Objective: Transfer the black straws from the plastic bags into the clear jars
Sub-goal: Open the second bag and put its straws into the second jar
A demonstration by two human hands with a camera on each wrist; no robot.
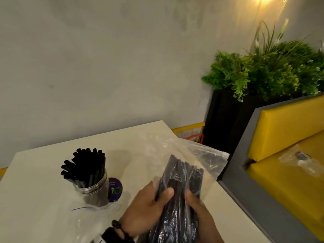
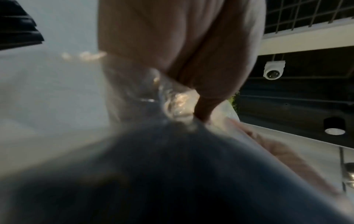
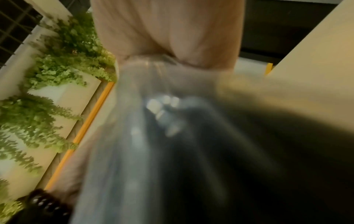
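A clear plastic bag [image 1: 206, 158] full of black straws [image 1: 182, 174] stands tilted above the table's near right edge. My left hand [image 1: 150, 202] grips the bundle through the plastic from the left, thumb on top. My right hand [image 1: 199, 206] grips it from the right. The bag's open mouth points away from me. A clear jar [image 1: 95, 192] at centre left holds several black straws [image 1: 84, 165] upright. Both wrist views are blurred: the left hand [image 2: 182, 50] and the right hand [image 3: 168, 33] each press on the bag [image 2: 172, 100] [image 3: 134, 121].
A purple round lid [image 1: 114, 189] leans behind the jar. An empty flat bag [image 1: 84, 218] lies on the cream table [image 1: 43, 181] in front of it. A yellow bench [image 1: 289, 155] with another bag [image 1: 299, 160] is to the right, and a dark planter [image 1: 226, 118] with greenery beyond.
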